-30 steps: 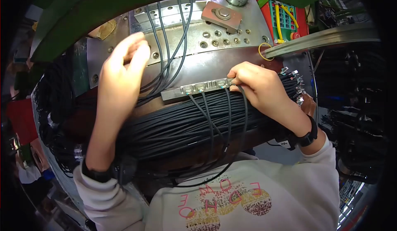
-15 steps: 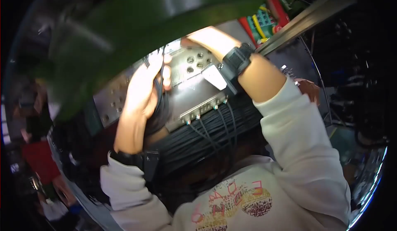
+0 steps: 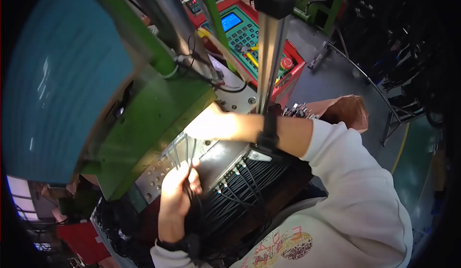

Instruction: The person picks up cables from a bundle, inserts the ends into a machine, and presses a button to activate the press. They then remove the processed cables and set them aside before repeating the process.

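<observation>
My left hand (image 3: 174,191) is closed around several thin black cables (image 3: 187,149), which rise from its fingers toward the underside of a green machine head (image 3: 149,119). Bright light washes out my right hand (image 3: 205,124), reaching in from the right beneath that head; its fingers do not show clearly. Below both hands lies a metal plate (image 3: 218,158) with bolt holes around it. Along its near edge a row of small connectors (image 3: 236,172) has cables plugged in. A thick bundle of black cables (image 3: 235,198) lies in front of the plate.
An upright metal post (image 3: 272,52) stands just beyond my right wrist. Behind it is a red and green control box (image 3: 245,37) with a screen, keys and a red stop button (image 3: 286,63). At the right is an open brown paper bag (image 3: 348,112).
The view has shifted, bringing the control box and post into sight. My right hand has moved under the green head, nearer the cables. My left hand keeps hold of the cables.
</observation>
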Demonstrator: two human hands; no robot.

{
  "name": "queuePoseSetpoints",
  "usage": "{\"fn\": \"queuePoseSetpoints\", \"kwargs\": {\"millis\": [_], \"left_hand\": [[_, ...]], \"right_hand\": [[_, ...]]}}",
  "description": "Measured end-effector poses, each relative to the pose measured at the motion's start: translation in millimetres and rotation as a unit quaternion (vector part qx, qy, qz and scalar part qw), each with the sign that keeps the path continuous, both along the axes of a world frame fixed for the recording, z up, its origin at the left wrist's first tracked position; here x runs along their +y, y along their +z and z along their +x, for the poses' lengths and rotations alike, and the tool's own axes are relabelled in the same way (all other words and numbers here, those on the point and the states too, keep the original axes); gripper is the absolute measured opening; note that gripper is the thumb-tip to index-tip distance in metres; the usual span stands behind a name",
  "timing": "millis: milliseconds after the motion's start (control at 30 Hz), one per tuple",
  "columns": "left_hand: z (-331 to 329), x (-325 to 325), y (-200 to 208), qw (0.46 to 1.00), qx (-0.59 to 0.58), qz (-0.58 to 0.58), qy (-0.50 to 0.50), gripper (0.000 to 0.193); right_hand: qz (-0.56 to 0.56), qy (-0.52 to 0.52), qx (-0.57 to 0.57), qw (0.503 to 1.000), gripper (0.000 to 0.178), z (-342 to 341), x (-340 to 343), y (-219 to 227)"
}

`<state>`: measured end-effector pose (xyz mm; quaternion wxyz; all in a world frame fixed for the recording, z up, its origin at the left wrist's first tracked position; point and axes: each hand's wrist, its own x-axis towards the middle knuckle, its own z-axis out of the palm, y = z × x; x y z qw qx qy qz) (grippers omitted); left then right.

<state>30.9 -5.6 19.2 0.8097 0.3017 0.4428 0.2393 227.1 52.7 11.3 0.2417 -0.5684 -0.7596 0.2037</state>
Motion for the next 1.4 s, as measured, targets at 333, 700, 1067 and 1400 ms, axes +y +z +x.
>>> {"fn": "queuePoseSetpoints", "kwargs": {"millis": [333,700,1067,1400], "left_hand": [[-107.9,-79.3,37.3,0.995,0.002,-0.086,0.048,0.043],[-339.9,-27.4,57.4,0.704,0.402,0.193,0.553,0.031],[10.4,-44.2,2.8,0.995,-0.092,-0.030,-0.016,0.047],[-27.1,100.9,-38.8,0.945,-0.309,-0.099,-0.044,0.026]], "right_hand": [[0.060,0.168,-0.001,0.984,0.018,-18.0,-20.8,-12.9],[0.267,0.133,0.018,0.954,0.020,4.3,-64.6,-41.8],[0.225,0.189,0.064,0.954,0.023,-4.1,-25.1,-20.0],[-0.063,0.079,-0.054,0.993,0.034,50.5,49.5,-44.9]]}}
